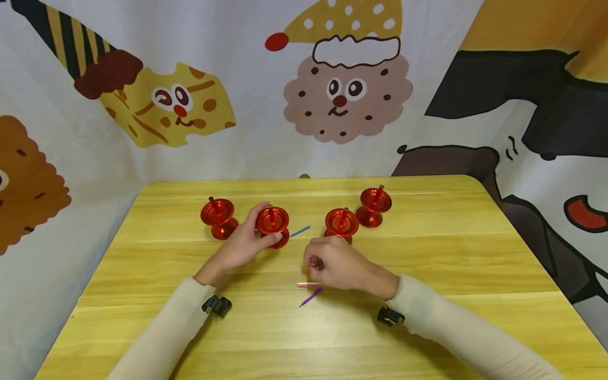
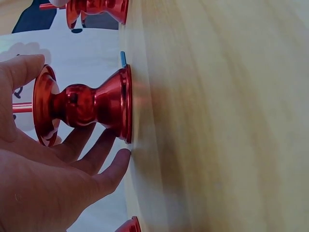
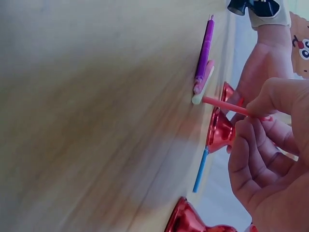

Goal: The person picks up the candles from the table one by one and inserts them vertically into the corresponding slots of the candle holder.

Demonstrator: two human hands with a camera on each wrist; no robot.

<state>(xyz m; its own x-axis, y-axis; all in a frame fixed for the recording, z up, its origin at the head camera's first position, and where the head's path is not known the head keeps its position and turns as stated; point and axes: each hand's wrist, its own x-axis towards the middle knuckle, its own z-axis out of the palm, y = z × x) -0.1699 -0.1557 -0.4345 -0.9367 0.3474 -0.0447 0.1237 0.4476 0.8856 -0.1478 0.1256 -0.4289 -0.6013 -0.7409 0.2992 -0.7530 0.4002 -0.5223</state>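
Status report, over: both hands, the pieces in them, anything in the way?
Left hand holding a red stand. Right hand pinching a coral-red stick. Blue stick lying near the held stand; nothing visibly blocking either hand.

White cloth curtain [image 1: 256, 116] with multicoloured cartoon-face prints [image 1: 349, 119] hangs behind the far edge of yellow wood-grain tabletop [image 1: 456, 258].

Four stands [image 1: 220, 220] on table [image 1: 427, 253], stick [image 1: 300, 231] between middle two, loose sticks [image 1: 311, 297] nearer front
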